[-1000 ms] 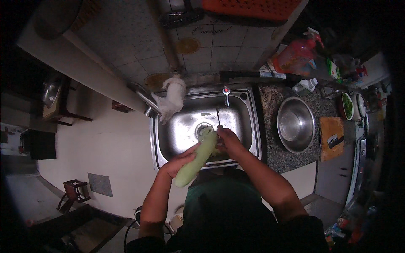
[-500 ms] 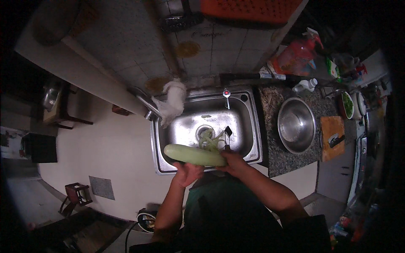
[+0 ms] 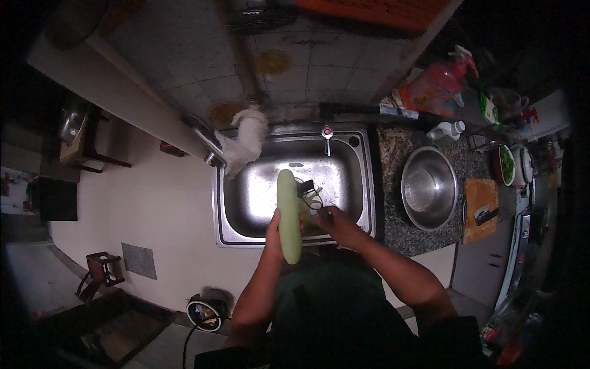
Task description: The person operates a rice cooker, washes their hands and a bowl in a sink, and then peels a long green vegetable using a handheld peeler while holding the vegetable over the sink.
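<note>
A long, pale green peeled gourd (image 3: 287,215) stands nearly lengthwise over the sink (image 3: 246,200), its far end above the basin and its near end close to my body. My left hand (image 3: 274,236) is closed round its lower half from the left side. To the right, my right hand (image 3: 338,224) grips a peeler (image 3: 308,186) whose dark head points away toward the basin, close beside the gourd. Green peelings (image 3: 311,200) lie in the basin around the drain, partly hidden by the gourd and the peeler.
A tap (image 3: 327,142) rises at the sink's back edge, with a whitish cloth (image 3: 244,144) hanging left of it. On the granite counter at right are a steel bowl (image 3: 429,189), a cutting board (image 3: 480,215) with a dark-handled knife, and a white bottle (image 3: 447,131).
The gourd has swung from lying crosswise to pointing away from me. My right hand has come off its end and now holds the peeler clear to the right.
</note>
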Available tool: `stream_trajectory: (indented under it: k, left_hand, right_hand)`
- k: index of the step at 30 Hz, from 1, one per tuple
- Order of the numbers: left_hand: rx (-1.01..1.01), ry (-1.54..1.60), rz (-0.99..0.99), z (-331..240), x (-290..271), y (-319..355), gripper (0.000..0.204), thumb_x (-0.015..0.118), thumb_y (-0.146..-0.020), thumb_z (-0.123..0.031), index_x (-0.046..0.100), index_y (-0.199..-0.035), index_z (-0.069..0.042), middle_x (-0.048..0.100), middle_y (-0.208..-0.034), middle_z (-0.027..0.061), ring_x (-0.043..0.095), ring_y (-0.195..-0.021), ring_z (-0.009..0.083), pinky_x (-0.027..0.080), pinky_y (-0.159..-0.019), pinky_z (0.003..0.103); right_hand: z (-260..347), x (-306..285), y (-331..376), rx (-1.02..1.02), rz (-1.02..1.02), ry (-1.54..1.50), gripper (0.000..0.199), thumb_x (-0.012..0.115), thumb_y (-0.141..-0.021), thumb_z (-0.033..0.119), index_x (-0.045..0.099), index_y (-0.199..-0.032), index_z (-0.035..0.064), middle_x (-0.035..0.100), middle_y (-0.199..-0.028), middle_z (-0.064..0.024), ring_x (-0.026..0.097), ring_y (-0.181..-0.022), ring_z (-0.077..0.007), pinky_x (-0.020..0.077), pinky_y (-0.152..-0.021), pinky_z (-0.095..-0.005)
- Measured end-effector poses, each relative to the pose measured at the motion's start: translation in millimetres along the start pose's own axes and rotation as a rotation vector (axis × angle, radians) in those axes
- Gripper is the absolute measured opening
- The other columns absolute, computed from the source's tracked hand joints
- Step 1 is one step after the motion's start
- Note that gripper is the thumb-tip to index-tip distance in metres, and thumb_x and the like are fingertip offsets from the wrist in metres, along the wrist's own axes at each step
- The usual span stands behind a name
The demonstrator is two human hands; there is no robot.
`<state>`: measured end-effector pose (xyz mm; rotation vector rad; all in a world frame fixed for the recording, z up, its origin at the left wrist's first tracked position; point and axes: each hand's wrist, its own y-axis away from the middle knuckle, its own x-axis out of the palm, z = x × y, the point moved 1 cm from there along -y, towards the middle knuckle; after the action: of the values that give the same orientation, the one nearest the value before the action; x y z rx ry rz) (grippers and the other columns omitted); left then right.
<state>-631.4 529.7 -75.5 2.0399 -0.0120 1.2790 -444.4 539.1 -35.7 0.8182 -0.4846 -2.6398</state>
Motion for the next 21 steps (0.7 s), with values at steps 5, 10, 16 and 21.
stream_trajectory:
  k: [5,10,16,21]
  left_hand:
    - [-0.003,0.086,0.003,5.3,-3.0,-6.5,0.050,0.039,-0.088,-0.049,0.051,-0.111,-0.007,0.060,-0.089,0.0102,0.059,-0.069,0.0223,0.050,-0.057,0.034]
    - [-0.045,-0.035,-0.026,5.9,-10.0,-10.1,0.050,0.039,-0.088,-0.053,0.053,-0.107,-0.008,0.060,-0.083,0.0094,0.058,-0.065,0.0228,0.050,-0.053,0.034]
    - [0.062,0.025,-0.046,-1.1,-8.2,-24.5,0.048,0.039,-0.089,-0.051,0.052,-0.109,-0.010,0.059,-0.087,0.0099,0.058,-0.072,0.0242,0.050,-0.061,0.035]
    - [0.039,0.048,-0.080,-18.1,-12.8,-28.6,0.049,0.043,-0.088,-0.049,0.048,-0.116,-0.010,0.056,-0.098,0.0118,0.057,-0.083,0.0249,0.050,-0.068,0.036]
  right_hand:
    - [15.0,-9.2,-31.0,-0.026,-0.098,0.040,0.039,0.055,-0.085,0.033,0.052,-0.110,0.0031,0.061,-0.093,-0.0158,0.060,-0.081,-0.0225,0.0460,-0.075,-0.0339]
    - [29.1,-9.8,-43.3,-0.016,0.063,0.131,0.038,0.046,-0.086,0.033,0.057,-0.100,0.0001,0.061,-0.089,-0.0205,0.059,-0.086,-0.0346,0.0449,-0.078,-0.0415]
    - [54.0,-10.7,-6.3,-0.048,0.213,0.320,0.033,0.043,-0.087,0.030,0.056,-0.090,-0.0010,0.059,-0.089,-0.0232,0.057,-0.086,-0.0395,0.0437,-0.076,-0.0463]
    - [33.5,-2.7,47.1,-0.079,0.236,0.151,0.028,0.046,-0.086,0.028,0.054,-0.096,0.0032,0.056,-0.081,-0.0239,0.057,-0.078,-0.0400,0.0460,-0.069,-0.0481]
